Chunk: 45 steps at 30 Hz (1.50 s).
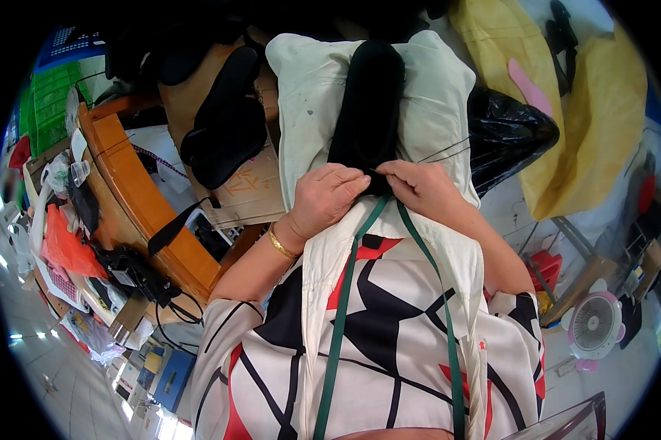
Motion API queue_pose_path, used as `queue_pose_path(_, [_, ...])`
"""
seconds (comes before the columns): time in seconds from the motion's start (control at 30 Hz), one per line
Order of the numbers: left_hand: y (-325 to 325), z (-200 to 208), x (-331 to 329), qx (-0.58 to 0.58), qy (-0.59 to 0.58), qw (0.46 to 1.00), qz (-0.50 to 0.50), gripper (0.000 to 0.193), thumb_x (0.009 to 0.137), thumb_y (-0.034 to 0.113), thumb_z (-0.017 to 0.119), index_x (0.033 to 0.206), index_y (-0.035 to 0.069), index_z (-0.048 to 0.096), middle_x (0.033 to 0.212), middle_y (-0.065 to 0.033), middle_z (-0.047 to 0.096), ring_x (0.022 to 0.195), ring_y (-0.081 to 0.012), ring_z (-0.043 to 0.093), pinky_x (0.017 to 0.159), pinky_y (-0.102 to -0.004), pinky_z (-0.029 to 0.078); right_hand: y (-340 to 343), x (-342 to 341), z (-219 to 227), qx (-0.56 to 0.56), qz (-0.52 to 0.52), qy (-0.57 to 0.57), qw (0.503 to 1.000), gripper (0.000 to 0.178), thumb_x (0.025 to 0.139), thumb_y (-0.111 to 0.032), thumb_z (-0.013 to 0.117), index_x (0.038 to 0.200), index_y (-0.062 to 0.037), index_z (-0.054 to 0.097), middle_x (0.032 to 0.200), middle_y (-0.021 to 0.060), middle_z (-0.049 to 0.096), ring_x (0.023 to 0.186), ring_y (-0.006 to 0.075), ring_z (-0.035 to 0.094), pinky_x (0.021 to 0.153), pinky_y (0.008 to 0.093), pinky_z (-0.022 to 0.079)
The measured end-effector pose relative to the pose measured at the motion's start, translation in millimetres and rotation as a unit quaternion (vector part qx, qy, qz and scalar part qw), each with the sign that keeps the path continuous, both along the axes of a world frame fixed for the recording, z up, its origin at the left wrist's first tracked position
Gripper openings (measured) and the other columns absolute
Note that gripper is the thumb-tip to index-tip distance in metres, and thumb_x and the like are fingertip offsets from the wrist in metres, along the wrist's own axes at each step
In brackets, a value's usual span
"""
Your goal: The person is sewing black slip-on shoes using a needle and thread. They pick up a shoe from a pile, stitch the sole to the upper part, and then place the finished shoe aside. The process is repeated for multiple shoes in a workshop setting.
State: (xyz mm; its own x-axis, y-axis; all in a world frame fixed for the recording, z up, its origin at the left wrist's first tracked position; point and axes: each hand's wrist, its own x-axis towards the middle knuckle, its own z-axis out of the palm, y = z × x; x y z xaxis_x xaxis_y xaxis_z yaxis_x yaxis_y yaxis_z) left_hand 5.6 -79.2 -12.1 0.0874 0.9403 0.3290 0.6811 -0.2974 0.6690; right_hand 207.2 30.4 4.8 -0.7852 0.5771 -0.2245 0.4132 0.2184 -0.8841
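A long black cloth shoe [375, 95] lies on a white cushion [301, 103] in front of me, its near end toward my body. My left hand [329, 192], with a gold bracelet [280, 243] at the wrist, is closed at the shoe's near end and pinches its edge. Close beside it, my right hand [416, 185] is closed in a pinch at the same end. Something tiny and thin shows at its fingertips, too small to name. Dark thread strands [447, 150] run rightward above my right hand over the cushion.
More black shoes [228, 125] lie on a cardboard box [253, 183] at left, next to a wooden frame [143, 183]. At right are a black plastic bag [510, 136], yellow sacking [598, 132] and a fan [595, 325]. Green apron straps [338, 330] hang over my chest.
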Motion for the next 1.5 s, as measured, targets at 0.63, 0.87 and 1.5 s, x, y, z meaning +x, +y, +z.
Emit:
queue_pose_path(0.63, [-9,-2,3,-0.015,0.027,1.000,-0.003,0.032,0.072,0.001,0.077,0.103,0.006,0.068,0.096,-0.0099,0.071,0.078,-0.0268,0.068,0.069,-0.0347,0.056,3,-31,-5,0.024,0.016,-0.055,0.998,0.010,0.094,-0.012,0.057,0.099,-0.0064,0.052,0.076,0.0173,0.062,0.070,0.0368,0.063,0.060,0.0463,0.049])
queue_pose_path(0.87, [-9,2,1,0.030,0.066,0.997,0.024,0.028,0.074,0.008,0.069,0.102,0.007,0.070,0.095,-0.0057,0.068,0.083,-0.0221,0.065,0.068,-0.0315,0.055,21,-43,18,0.117,0.083,-0.032,0.989,0.010,0.089,-0.016,0.065,0.095,-0.0087,0.066,0.087,0.0075,0.056,0.076,0.0287,0.062,0.063,0.0399,0.049])
queue_pose_path(1.5, [14,19,-3,-0.088,0.000,0.996,0.022,0.021,0.072,0.004,0.076,0.091,0.008,0.070,0.084,-0.0044,0.065,0.077,-0.0246,0.060,0.066,-0.0340,0.051,124,30,17,-0.367,-0.314,0.287,0.827,0.016,0.096,-0.013,0.056,0.100,0.0017,0.059,0.075,0.0069,0.060,0.066,0.0177,0.063,0.066,0.0339,0.056])
